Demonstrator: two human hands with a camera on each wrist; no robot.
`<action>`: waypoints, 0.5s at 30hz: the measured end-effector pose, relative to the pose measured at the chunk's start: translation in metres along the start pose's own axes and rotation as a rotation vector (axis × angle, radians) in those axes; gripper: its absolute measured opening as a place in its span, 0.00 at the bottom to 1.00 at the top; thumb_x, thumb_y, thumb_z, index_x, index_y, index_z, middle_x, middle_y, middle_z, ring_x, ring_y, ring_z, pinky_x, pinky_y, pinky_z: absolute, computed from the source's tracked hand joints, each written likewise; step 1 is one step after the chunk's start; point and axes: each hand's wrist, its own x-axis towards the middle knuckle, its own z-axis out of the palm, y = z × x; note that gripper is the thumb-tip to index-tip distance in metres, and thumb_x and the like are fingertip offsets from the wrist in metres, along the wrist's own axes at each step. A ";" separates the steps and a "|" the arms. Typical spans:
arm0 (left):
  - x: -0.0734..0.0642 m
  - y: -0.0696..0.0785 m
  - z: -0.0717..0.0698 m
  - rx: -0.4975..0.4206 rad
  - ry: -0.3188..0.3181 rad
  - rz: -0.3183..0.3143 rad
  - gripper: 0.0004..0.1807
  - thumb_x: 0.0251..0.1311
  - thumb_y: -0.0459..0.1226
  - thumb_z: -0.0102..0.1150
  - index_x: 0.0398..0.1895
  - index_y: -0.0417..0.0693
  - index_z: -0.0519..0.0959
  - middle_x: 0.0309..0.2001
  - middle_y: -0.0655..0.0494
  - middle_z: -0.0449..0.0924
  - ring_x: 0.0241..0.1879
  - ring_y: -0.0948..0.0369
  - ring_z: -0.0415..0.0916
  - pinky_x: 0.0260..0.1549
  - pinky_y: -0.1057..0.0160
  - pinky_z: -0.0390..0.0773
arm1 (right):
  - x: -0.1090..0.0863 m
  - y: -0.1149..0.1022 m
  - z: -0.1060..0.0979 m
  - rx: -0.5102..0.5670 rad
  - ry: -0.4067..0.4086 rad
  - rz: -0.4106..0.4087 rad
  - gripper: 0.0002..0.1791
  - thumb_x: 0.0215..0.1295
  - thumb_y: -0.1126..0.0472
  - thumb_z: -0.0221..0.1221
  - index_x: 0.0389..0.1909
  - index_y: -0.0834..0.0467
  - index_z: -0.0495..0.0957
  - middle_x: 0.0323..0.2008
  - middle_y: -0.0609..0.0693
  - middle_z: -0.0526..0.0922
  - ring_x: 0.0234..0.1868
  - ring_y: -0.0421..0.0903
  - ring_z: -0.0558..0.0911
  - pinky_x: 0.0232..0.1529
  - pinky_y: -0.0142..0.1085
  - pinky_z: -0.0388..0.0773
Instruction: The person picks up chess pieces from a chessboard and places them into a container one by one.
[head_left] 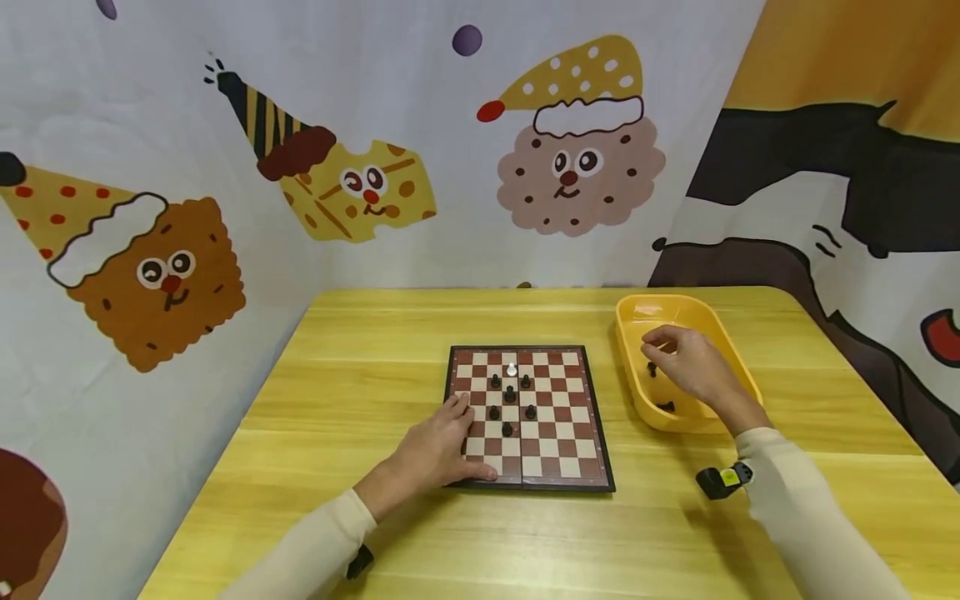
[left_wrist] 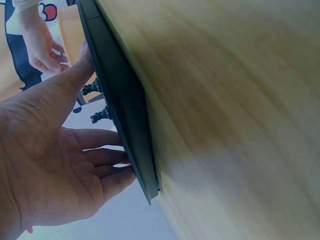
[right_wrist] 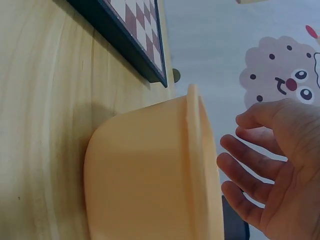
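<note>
A brown-and-white chessboard [head_left: 562, 446] lies flat on the table, a white chess piece [head_left: 512, 369] near its far side. Several black chess pieces [head_left: 510, 394] stand just in front of that one. Against the board's left edge rests my left hand [head_left: 427, 446], its thumb along the near corner; in the left wrist view its fingertips touch the board's dark rim [left_wrist: 120, 100]. Over a yellow plastic basin [head_left: 633, 387] hovers my right hand [head_left: 692, 367], fingers loosely bent. The right wrist view shows nothing between those fingers. Two black pieces [head_left: 666, 407] are visible inside the basin.
The wood-grain table [head_left: 360, 350] carries the board in the middle and the basin to the right. A curtain [head_left: 450, 258] with cartoon biscuits hangs behind the far edge and along the left. Black straps [head_left: 723, 481] sit at both wrists.
</note>
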 end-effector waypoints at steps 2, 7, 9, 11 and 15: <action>-0.001 0.000 -0.001 0.001 -0.002 -0.002 0.58 0.48 0.69 0.69 0.69 0.31 0.71 0.75 0.36 0.59 0.74 0.43 0.57 0.56 0.43 0.77 | 0.000 -0.003 0.000 0.006 0.002 -0.002 0.21 0.78 0.53 0.54 0.57 0.67 0.79 0.50 0.66 0.83 0.48 0.62 0.82 0.40 0.54 0.82; -0.001 0.000 -0.001 0.016 -0.013 -0.010 0.58 0.48 0.69 0.68 0.69 0.32 0.71 0.75 0.36 0.59 0.74 0.43 0.56 0.56 0.44 0.77 | 0.000 -0.011 -0.003 0.035 0.004 -0.017 0.24 0.79 0.50 0.53 0.57 0.67 0.79 0.51 0.65 0.82 0.50 0.62 0.80 0.44 0.56 0.80; -0.001 0.000 -0.001 0.013 -0.015 -0.013 0.58 0.48 0.69 0.68 0.69 0.32 0.70 0.75 0.36 0.58 0.74 0.43 0.56 0.56 0.43 0.77 | 0.000 -0.015 -0.006 0.046 0.011 -0.024 0.24 0.79 0.50 0.53 0.57 0.67 0.80 0.51 0.65 0.82 0.51 0.63 0.79 0.45 0.56 0.79; 0.000 0.000 -0.002 0.010 -0.020 -0.010 0.57 0.49 0.68 0.68 0.70 0.32 0.70 0.75 0.36 0.58 0.75 0.43 0.55 0.57 0.43 0.76 | 0.000 -0.018 -0.008 0.059 0.017 -0.024 0.23 0.79 0.51 0.53 0.56 0.67 0.80 0.51 0.64 0.83 0.51 0.63 0.78 0.45 0.56 0.78; 0.001 0.002 -0.004 0.007 -0.035 -0.011 0.57 0.50 0.68 0.68 0.70 0.32 0.69 0.76 0.37 0.57 0.75 0.44 0.54 0.59 0.43 0.75 | 0.000 -0.025 -0.008 0.063 0.029 -0.027 0.23 0.78 0.50 0.54 0.56 0.66 0.81 0.50 0.63 0.83 0.51 0.61 0.78 0.42 0.51 0.79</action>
